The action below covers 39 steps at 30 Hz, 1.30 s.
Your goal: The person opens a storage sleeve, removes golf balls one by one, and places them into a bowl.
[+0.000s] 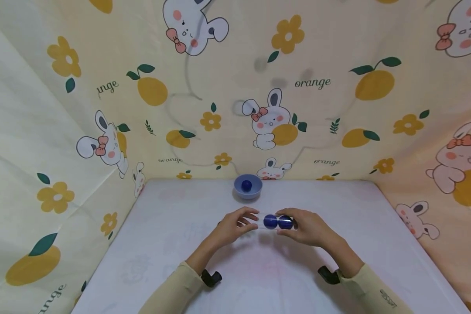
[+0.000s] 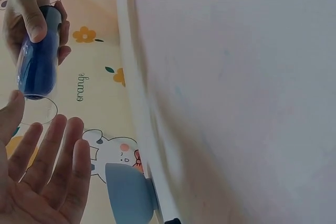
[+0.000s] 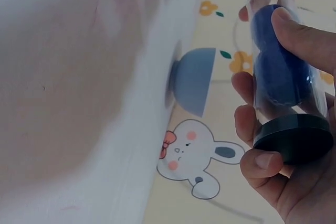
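Note:
My right hand (image 1: 308, 226) grips a clear tube (image 3: 317, 98) that lies sideways above the table. Two dark blue balls (image 1: 270, 221) sit end to end inside it. In the right wrist view a black cap (image 3: 294, 139) closes the tube's near end, by my palm. My left hand (image 1: 232, 224) is at the other, clear-rimmed end, thumb and fingers spread about the rim; whether they touch it I cannot tell. Behind the hands stands a blue bowl (image 1: 248, 195) with one dark blue ball (image 1: 246, 186) in it.
A white-covered table (image 1: 172, 244) lies under the hands. Cloth printed with rabbits and oranges (image 1: 227, 74) hangs behind it and along both sides. The bowl stands close to the table's back edge.

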{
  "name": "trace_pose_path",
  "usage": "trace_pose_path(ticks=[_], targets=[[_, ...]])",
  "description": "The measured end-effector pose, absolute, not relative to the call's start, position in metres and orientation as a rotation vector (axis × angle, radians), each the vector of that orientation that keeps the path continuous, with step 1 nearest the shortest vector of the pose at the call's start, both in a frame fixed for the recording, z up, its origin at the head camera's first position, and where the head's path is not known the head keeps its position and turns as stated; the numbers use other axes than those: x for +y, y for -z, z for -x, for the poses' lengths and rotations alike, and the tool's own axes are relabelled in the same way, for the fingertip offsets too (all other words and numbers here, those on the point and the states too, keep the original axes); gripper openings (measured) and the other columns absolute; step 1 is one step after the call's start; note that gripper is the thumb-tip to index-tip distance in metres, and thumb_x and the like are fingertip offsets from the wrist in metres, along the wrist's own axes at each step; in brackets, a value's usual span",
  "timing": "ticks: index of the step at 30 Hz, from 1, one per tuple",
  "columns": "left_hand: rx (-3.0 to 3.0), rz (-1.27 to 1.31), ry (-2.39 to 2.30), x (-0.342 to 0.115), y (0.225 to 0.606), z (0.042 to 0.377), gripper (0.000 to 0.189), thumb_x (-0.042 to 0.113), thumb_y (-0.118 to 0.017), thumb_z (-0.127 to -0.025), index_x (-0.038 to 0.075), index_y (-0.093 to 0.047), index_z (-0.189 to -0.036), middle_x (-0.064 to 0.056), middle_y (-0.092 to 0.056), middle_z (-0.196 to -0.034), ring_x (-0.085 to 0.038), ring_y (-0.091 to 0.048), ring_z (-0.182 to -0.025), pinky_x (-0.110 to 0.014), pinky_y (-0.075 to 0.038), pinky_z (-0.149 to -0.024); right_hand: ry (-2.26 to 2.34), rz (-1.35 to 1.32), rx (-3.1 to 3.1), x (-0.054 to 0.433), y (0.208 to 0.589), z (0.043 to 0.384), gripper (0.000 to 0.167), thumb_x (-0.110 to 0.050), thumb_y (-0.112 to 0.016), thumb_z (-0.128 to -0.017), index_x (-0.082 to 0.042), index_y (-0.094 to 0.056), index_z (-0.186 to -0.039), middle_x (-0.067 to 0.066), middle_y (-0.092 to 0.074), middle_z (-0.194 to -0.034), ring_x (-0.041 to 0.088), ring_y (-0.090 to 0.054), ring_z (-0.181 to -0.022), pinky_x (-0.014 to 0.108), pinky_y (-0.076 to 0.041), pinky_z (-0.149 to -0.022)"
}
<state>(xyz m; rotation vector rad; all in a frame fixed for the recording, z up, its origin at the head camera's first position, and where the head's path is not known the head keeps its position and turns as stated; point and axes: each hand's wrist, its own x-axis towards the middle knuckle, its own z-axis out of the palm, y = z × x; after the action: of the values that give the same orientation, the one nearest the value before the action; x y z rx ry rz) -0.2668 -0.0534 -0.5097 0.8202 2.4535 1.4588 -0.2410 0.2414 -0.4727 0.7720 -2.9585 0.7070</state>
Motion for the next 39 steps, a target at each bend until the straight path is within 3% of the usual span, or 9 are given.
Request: trace_pose_path(ticks=[7,19,32,39], targets=[[2.449,-0.82,-1.458,-0.052,0.51,0.265,0.046,0.032,-0.073,-0.105,0.018,-0.062,-0.147,-0.007,-0.074,-0.134,-0.015,-0.072,-0.11,-0.034,-0.059,-0.095,-0.69,-0.747,-2.979,0.241,0.472,0.241,0.055,-0.045,-0.086,-0.092,-0.019,-0.07,-0.138,-0.006,-0.072,-0.11,0.015,-0.058,-0.08,0.028,-0.048,-0.065],[2.481,-0.785,-1.451,-0.054,0.51,0.265,0.043,0.034,-0.075,-0.103,0.027,-0.064,-0.144,0.003,-0.074,-0.132,-0.014,-0.072,-0.109,-0.032,-0.06,-0.092,-0.702,-0.741,-2.995,0.239,0.47,0.243,0.053,-0.043,-0.086,-0.092,-0.02,-0.07,-0.138,-0.005,-0.074,-0.115,0.012,-0.057,-0.078,0.03,-0.049,-0.065],[2.458,-0.778,-1.484,-0.061,0.511,0.267,0.042,0.033,-0.076,-0.103,0.022,-0.066,-0.142,0.0,-0.072,-0.134,-0.022,-0.072,-0.111,-0.034,-0.061,-0.09,-0.704,-0.762,-2.988,0.237,0.472,0.244,0.054,-0.049,-0.083,-0.093,-0.022,-0.07,-0.138,-0.004,-0.075,-0.11,0.011,-0.057,-0.078,0.03,-0.049,-0.065],[2.461,-0.77,-1.493,-0.065,0.512,0.269,0.041,0.034,-0.076,-0.103,0.022,-0.066,-0.141,-0.002,-0.072,-0.133,-0.02,-0.072,-0.11,-0.033,-0.061,-0.09,-0.716,-0.75,-2.987,0.237,0.472,0.244,0.053,-0.049,-0.083,-0.094,-0.022,-0.071,-0.138,-0.006,-0.074,-0.107,0.011,-0.055,-0.076,0.03,-0.047,-0.064]])
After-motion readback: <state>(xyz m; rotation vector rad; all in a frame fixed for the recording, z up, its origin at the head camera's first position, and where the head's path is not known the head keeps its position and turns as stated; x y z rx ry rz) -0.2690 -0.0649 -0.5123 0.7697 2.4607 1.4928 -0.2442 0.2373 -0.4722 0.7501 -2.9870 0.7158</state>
